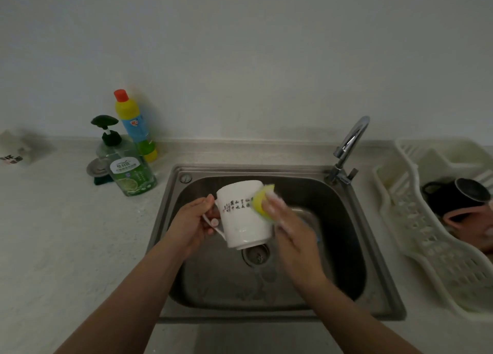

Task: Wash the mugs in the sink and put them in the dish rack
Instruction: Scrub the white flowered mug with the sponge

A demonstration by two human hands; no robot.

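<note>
A white mug point(244, 215) with dark lettering is held over the steel sink point(373, 249), tilted with its base pointing away from me. My left hand point(193, 221) grips its handle on the left side. My right hand point(289, 227), soapy and blurred, holds a yellow sponge point(262, 201) pressed against the mug's right side. In the white dish rack point(416, 236) on the right lie a black mug point(456, 195) and a pink mug point(469, 227), both on their sides.
A chrome faucet point(349, 145) stands at the sink's back right corner. A green pump bottle of dish soap point(128, 165) and a yellow-and-blue bottle point(136, 125) stand on the counter to the left. The drain strainer point(256, 255) lies below the mug.
</note>
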